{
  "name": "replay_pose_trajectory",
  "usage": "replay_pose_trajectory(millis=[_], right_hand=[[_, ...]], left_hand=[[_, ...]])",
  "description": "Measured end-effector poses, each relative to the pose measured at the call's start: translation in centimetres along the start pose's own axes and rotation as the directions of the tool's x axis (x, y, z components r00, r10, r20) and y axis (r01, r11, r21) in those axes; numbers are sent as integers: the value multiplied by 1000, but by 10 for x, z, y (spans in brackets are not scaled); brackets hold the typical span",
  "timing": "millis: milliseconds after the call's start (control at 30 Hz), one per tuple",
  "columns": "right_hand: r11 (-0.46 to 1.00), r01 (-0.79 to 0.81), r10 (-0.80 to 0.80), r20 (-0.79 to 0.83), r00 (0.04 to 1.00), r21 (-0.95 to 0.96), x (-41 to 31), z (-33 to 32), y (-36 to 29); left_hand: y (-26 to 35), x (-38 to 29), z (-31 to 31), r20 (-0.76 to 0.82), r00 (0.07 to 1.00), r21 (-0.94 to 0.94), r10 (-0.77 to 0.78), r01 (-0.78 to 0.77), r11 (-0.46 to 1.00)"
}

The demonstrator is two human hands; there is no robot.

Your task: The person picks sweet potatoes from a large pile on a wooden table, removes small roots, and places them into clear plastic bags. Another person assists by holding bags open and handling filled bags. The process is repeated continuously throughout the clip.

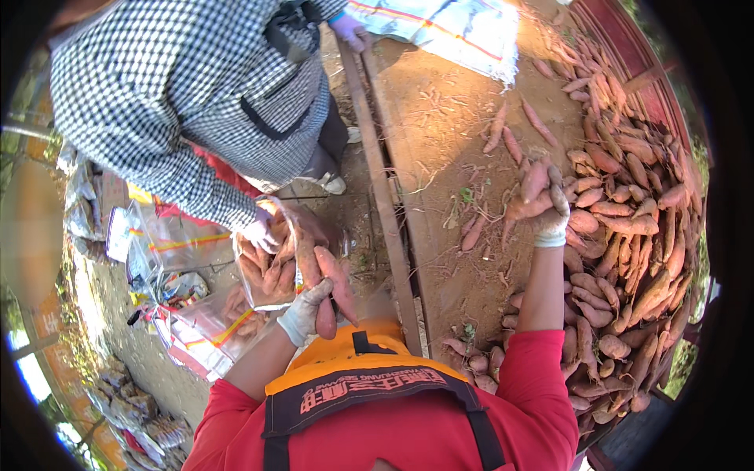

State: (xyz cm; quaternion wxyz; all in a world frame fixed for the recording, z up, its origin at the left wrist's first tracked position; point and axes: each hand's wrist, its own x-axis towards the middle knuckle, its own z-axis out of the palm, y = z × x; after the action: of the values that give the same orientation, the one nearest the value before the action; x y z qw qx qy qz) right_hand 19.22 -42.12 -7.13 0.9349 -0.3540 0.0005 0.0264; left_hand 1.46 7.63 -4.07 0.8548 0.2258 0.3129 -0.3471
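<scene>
My gloved left hand point(307, 309) grips a few sweet potatoes point(334, 277) at the near edge of a clear plastic bag point(241, 282) that is partly filled with sweet potatoes. Over the truck-bed-like platform point(436, 247), my gloved right hand point(549, 219) is closed around several sweet potatoes point(535, 181), beside the large heap of sweet potatoes point(624, 224). A co-worker's gloved hand point(260, 232) reaches into the same bag from the far side. Loose sweet potatoes point(498, 128) and thin roots lie on the soil-covered platform.
A co-worker in a checked smock point(218, 88) stands at the upper left, one hand near a white woven sack point(442, 29). A metal edge rail point(383, 176) separates the platform from the ground. More plastic bags point(177, 235) lie at the left; filled bags point(135, 406) stand at the lower left.
</scene>
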Motion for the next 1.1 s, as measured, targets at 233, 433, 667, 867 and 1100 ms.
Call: replay_pose_trajectory(millis=[233, 433, 667, 867, 1100], right_hand=[[937, -210, 216, 9, 976, 280, -114, 66, 114], [804, -449, 418, 167, 893, 391, -159, 144, 178], [731, -649, 603, 247, 759, 210, -155, 253, 238], [765, -644, 622, 233, 747, 24, -154, 303, 304], [617, -783, 776, 229, 587, -80, -163, 401, 342]], left_hand=[[39, -82, -57, -257, 923, 108, 288, -268, 957], [50, -209, -192, -406, 773, 3, 487, -532, 847], [36, -352, -349, -643, 542, 146, 541, -607, 781], [55, -350, -414, -850, 170, 424, 499, -344, 838], [87, -270, -245, -221, 726, 506, 651, -485, 713]])
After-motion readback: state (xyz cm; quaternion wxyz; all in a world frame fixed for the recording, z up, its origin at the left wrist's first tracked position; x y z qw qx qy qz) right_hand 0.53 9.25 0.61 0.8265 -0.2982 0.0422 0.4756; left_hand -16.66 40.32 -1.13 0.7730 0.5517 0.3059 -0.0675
